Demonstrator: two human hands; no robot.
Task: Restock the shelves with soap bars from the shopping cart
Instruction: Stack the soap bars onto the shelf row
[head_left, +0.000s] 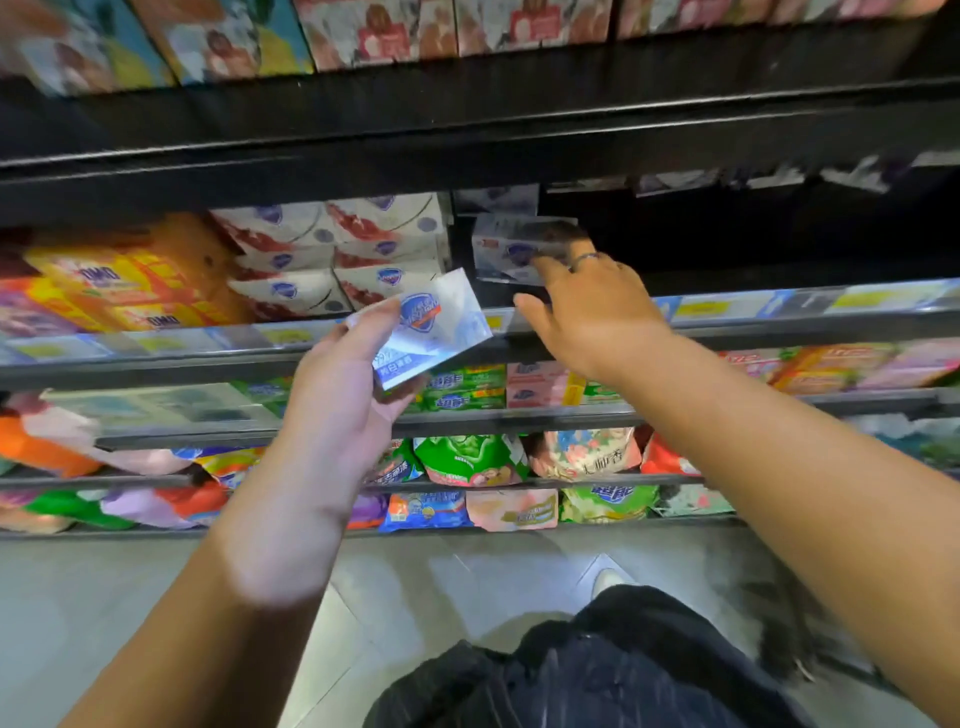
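My left hand (343, 384) grips a white and blue soap bar box (434, 327) with a shield logo, held tilted in front of the shelf edge (727, 317). My right hand (587, 306) reaches into the shelf and holds a second white soap box (511, 249), fingers round its right end, at the stack of the same boxes. To the left stand white and red soap boxes (332, 254) in stacked rows. The shelf space to the right of my right hand is dark. The shopping cart is out of view.
Orange and yellow soap packs (124, 286) fill the shelf's left end. Lower shelves hold green, pink and orange packs (467, 387) and bags (467, 460). An upper shelf (467, 119) overhangs with boxes on top. Grey floor lies below.
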